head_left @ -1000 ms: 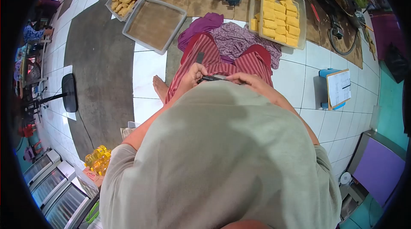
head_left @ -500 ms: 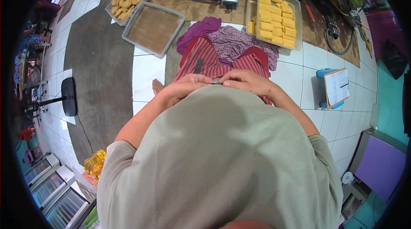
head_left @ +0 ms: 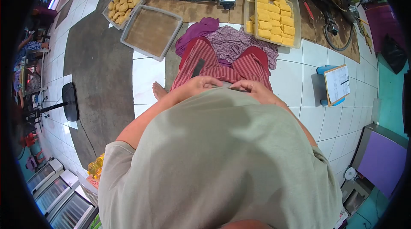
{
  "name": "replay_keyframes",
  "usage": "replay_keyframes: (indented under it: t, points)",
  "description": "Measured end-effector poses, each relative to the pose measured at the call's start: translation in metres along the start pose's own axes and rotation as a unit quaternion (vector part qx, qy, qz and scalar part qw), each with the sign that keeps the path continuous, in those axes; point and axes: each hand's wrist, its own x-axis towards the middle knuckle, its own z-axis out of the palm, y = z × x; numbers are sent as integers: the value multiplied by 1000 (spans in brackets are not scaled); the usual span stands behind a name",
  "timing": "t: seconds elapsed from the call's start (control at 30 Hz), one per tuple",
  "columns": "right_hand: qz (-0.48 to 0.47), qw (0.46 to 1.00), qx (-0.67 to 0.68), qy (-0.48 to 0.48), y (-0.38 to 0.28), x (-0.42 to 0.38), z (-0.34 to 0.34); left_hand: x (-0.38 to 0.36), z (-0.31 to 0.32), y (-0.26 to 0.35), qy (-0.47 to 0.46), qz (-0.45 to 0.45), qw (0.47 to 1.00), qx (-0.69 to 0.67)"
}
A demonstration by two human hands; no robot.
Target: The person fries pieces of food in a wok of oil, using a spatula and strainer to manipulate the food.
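Observation:
In front of my belly, my left hand (head_left: 203, 84) has its fingers curled on the hem of my grey-green shirt (head_left: 222, 143). My right hand (head_left: 253, 89) pinches the same hem a short way to the right, with a narrow gap between the two hands. The fingertips are small and partly covered by cloth, so any small item in them does not show. Below the hands are red striped trousers (head_left: 205, 57) with a dark strip on one leg. A purple patterned cloth (head_left: 244, 43) lies just beyond the knees.
Ahead stand a tub of yellow blocks (head_left: 274, 17), a brown-bottomed tray (head_left: 150, 30) and a tub of tan pieces (head_left: 124, 6). A clipboard (head_left: 337, 84) rests on a blue stool at right. A black stand base (head_left: 70, 102) is at left. Burners and pans line the far side.
My hands have moved apart along the shirt hem, the right one shifting rightward and the left one slightly left. The view has tilted a little.

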Motion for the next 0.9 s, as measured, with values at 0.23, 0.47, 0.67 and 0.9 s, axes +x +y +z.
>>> replay_keyframes:
  t: [0.23,0.47,0.67,0.9]
  points:
    - [-35,986,-160,14,-9,-20,-8,-90,-43,-42,-27,-71,995,57]
    - [6,846,-515,136,-32,-60,11,-85,-17,-61,58,12,998,10]
    - [5,858,-478,189,-28,-62,16,-60,-27,-52,51,12,998,28]
    - [-80,861,-467,184,-11,-32,7,-51,-33,-3,50,-121,978,164]
